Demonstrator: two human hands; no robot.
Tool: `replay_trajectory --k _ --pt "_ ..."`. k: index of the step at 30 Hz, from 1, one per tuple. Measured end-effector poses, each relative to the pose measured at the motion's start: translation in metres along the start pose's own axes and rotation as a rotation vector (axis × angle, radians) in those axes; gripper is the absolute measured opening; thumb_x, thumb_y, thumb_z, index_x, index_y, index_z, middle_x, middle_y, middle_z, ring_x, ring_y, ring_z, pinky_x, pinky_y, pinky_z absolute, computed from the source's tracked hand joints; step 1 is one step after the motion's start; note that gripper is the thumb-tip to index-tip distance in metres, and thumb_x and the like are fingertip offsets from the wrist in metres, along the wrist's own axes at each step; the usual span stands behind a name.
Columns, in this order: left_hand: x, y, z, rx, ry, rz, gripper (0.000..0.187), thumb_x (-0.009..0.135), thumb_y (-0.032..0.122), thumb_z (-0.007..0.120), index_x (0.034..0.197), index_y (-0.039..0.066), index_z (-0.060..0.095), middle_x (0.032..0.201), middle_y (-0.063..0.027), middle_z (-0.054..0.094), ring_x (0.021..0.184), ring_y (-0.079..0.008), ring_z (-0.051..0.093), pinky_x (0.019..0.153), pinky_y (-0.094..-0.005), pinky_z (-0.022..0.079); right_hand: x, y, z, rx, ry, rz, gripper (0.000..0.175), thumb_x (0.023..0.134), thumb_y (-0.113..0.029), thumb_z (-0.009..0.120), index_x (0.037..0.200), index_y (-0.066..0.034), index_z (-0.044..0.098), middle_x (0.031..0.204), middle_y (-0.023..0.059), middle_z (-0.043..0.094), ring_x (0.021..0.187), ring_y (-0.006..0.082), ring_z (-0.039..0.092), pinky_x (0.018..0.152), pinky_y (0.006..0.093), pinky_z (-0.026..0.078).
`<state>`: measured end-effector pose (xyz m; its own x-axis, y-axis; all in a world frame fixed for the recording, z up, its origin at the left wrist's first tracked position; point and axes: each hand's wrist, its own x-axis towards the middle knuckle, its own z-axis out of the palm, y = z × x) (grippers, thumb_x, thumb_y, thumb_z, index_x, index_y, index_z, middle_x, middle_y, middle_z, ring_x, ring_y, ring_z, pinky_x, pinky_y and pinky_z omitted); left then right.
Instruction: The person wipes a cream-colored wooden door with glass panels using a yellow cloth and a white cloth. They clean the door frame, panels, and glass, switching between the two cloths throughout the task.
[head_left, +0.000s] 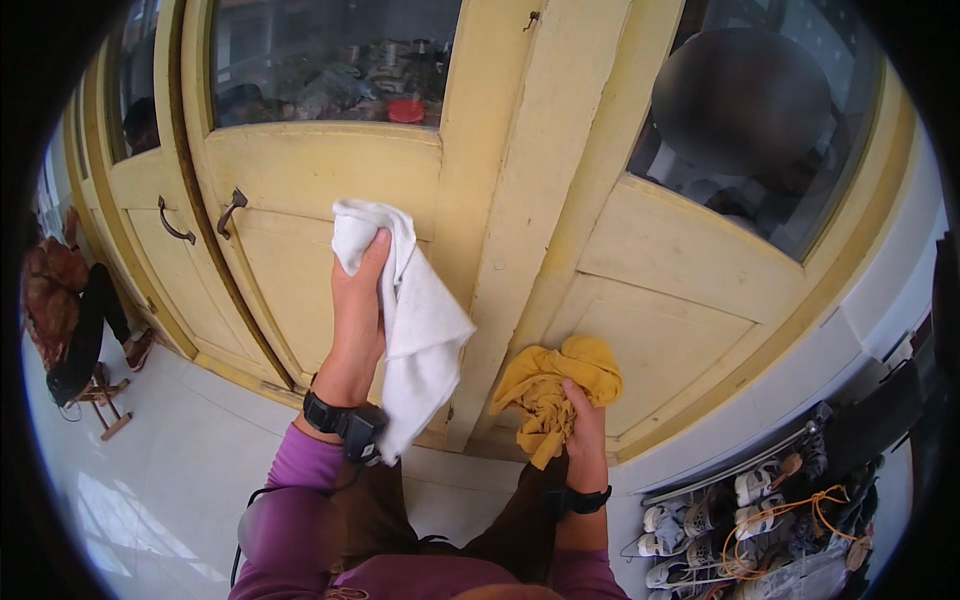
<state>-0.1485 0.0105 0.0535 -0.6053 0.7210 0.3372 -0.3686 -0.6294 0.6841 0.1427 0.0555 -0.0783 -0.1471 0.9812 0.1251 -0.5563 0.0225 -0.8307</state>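
Note:
My left hand grips a white cloth, thumb on top, and the cloth hangs down past my wrist. Bunched in my right hand is a yellow cloth, held lower and to the right. Both hands are in front of a pale yellow wooden door with glass panes above and wooden panels below. Whether the white cloth touches the door, I cannot tell. A dark metal handle is fixed on this door, left of my left hand, and another handle is on the neighbouring leaf.
A rack of several shoes stands at the lower right, with an orange cord looped over it. At the far left a person sits on a low wooden stool. Pale glossy tiles cover the floor.

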Motion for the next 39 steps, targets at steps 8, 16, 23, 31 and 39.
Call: replay_trajectory --k 8,16,23,31,39 --pt "0.018 -0.002 -0.004 0.419 0.061 0.369 0.054 0.087 0.004 0.071 0.135 0.003 0.046 0.123 -0.0077 0.058 0.113 -0.0188 0.057 0.097 -0.0316 0.046 0.002 -0.014 0.027 -0.217 -0.021 -0.307 0.047 0.091 -0.006 0.067 0.135 0.0015 0.051 0.129 0.0103 0.059 0.115 0.0214 0.058 0.100 0.0346 0.046" --pt "0.025 -0.009 -0.050 0.523 0.061 0.256 0.055 0.083 0.002 0.073 0.132 0.004 0.049 0.120 -0.0068 0.061 0.109 -0.0173 0.060 0.094 -0.0315 0.049 0.032 -0.019 0.105 -0.673 0.107 -0.791 0.059 0.091 -0.011 0.069 0.141 0.0026 0.040 0.139 0.0148 0.048 0.124 0.0239 0.050 0.106 0.0377 0.041" --pt "0.030 0.008 -0.121 0.305 0.158 0.061 0.047 0.085 0.015 0.073 0.127 0.003 0.054 0.113 -0.0065 0.066 0.103 -0.0155 0.062 0.089 -0.0296 0.049 0.065 0.008 0.171 -1.319 0.372 -1.208 0.101 0.073 -0.022 0.085 0.151 -0.0019 0.023 0.137 0.0303 0.033 0.121 0.0485 0.042 0.101 0.0540 0.039" --pt "0.087 0.077 -0.189 0.436 0.382 0.376 0.049 0.082 0.016 0.074 0.125 0.002 0.054 0.112 -0.0081 0.065 0.098 -0.0166 0.062 0.085 -0.0299 0.049 0.075 0.008 0.170 -1.292 0.389 -1.326 0.099 0.069 -0.018 0.085 0.148 -0.0028 0.027 0.121 0.0256 0.042 0.107 0.0468 0.048 0.087 0.0547 0.046" --pt "0.192 0.139 -0.261 1.208 0.556 0.658 0.060 0.080 0.032 0.073 0.125 -0.002 0.052 0.115 -0.0176 0.063 0.104 -0.0295 0.063 0.090 -0.0386 0.049 0.079 0.008 0.168 -1.252 0.366 -1.356 0.089 0.068 -0.018 0.085 0.140 0.0022 0.036 0.118 0.0260 0.042 0.103 0.0470 0.050 0.088 0.0537 0.045"
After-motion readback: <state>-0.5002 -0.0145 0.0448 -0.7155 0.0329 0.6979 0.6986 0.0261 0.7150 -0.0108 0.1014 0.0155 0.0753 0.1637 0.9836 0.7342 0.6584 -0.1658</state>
